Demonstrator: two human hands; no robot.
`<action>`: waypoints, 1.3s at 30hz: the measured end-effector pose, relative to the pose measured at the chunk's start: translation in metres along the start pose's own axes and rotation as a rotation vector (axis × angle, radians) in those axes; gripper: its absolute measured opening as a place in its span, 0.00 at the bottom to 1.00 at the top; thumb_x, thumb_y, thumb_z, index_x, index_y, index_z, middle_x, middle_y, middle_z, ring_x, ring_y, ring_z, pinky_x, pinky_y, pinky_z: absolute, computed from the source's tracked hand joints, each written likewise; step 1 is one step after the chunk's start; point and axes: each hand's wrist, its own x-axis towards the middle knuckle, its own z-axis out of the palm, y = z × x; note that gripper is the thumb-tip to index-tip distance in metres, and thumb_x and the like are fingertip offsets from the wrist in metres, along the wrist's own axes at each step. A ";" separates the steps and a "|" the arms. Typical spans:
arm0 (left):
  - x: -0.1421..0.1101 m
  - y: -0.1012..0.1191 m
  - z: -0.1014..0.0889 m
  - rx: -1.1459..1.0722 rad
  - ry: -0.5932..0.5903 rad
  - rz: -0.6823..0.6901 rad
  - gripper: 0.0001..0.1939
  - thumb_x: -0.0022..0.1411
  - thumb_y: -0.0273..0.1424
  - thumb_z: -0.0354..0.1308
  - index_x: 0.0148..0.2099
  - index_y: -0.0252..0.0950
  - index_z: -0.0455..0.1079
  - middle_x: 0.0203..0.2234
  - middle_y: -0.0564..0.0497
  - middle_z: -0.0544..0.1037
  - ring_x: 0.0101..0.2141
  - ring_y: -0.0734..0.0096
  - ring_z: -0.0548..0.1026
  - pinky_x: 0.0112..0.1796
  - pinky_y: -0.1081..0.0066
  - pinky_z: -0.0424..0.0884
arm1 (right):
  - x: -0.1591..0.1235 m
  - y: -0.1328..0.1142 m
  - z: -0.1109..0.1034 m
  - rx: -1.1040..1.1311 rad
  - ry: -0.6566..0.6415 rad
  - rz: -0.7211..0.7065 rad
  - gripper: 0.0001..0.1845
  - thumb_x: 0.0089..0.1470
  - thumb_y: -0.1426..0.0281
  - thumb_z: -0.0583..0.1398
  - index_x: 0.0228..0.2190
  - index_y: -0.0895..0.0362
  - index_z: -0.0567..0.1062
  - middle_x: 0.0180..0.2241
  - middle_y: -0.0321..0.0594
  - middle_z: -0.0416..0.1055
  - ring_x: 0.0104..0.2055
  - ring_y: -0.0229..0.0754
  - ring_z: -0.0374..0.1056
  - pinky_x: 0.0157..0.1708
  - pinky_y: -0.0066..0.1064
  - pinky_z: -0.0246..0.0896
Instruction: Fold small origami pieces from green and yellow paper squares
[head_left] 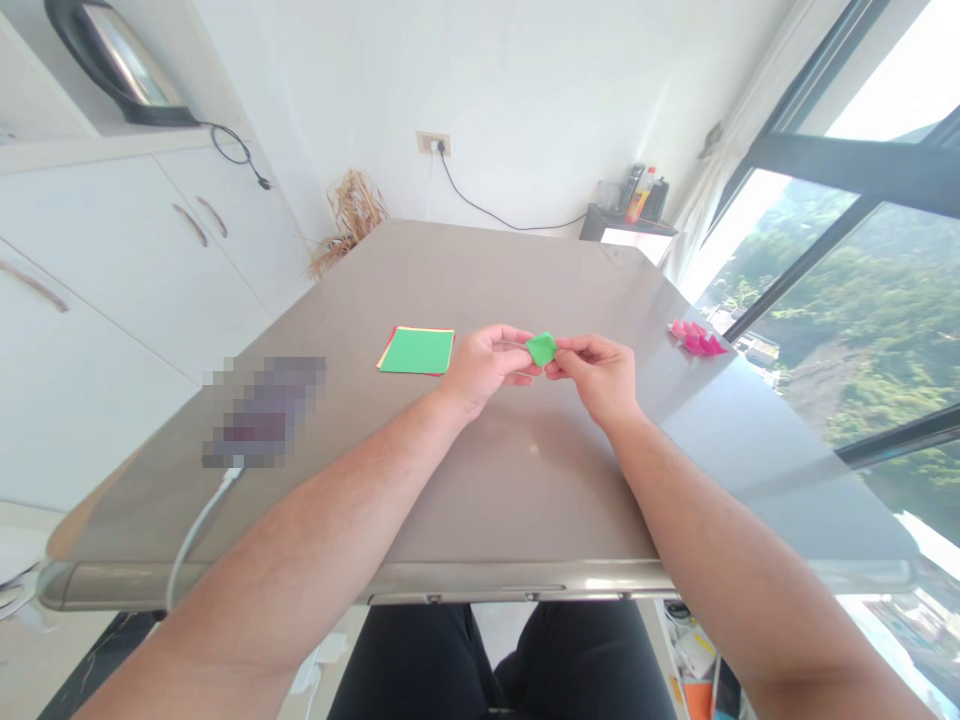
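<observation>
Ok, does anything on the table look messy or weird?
A little: the square stack of coloured paper on the smooth greyish-brown table isn't lined up; red and pale yellow edges peek out beneath its green top. The dark patch at left is too pixelated to judge.

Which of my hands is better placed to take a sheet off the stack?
Probably your left hand: it's nearer the paper stack. Your right hand is farther off, past the small green piece.

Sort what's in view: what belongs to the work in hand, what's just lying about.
Belongs:
green paper piece, held between left hand and right hand
paper stack, probably
pink pieces, probably

Just lying about, it seems:
blurred dark object
white cable
dried plant
red-capped bottle
</observation>
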 end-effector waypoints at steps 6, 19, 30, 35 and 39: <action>0.001 -0.009 0.007 0.034 0.058 0.068 0.10 0.48 0.27 0.68 0.35 0.33 0.74 0.27 0.48 0.81 0.28 0.68 0.80 0.32 0.67 0.75 | -0.005 -0.003 0.006 -0.032 -0.117 -0.063 0.08 0.42 0.68 0.69 0.29 0.54 0.80 0.26 0.34 0.77 0.24 0.39 0.73 0.29 0.36 0.72; -0.004 -0.017 0.021 0.056 0.062 0.221 0.15 0.52 0.26 0.68 0.43 0.35 0.75 0.25 0.52 0.82 0.27 0.69 0.80 0.36 0.65 0.78 | -0.003 -0.004 0.014 0.257 -0.066 0.081 0.08 0.38 0.77 0.64 0.24 0.53 0.77 0.23 0.31 0.74 0.22 0.35 0.68 0.24 0.31 0.62; -0.005 -0.018 0.020 0.041 0.082 0.210 0.11 0.54 0.26 0.64 0.41 0.35 0.75 0.25 0.52 0.82 0.27 0.68 0.81 0.36 0.65 0.79 | -0.003 -0.002 0.011 0.275 -0.092 0.083 0.07 0.38 0.77 0.65 0.23 0.53 0.80 0.23 0.32 0.74 0.23 0.34 0.63 0.25 0.31 0.61; -0.003 -0.019 0.017 0.031 0.089 0.212 0.11 0.53 0.24 0.60 0.41 0.35 0.76 0.24 0.53 0.81 0.27 0.69 0.81 0.35 0.66 0.79 | -0.003 -0.001 0.009 0.263 -0.130 0.039 0.08 0.39 0.77 0.65 0.23 0.52 0.81 0.25 0.32 0.74 0.25 0.35 0.66 0.25 0.32 0.63; -0.004 -0.017 0.018 0.017 0.094 0.203 0.13 0.52 0.24 0.60 0.42 0.35 0.76 0.23 0.53 0.80 0.26 0.69 0.80 0.35 0.65 0.79 | -0.003 0.000 0.008 0.248 -0.160 0.007 0.08 0.40 0.76 0.65 0.23 0.51 0.81 0.28 0.33 0.74 0.27 0.37 0.69 0.26 0.34 0.67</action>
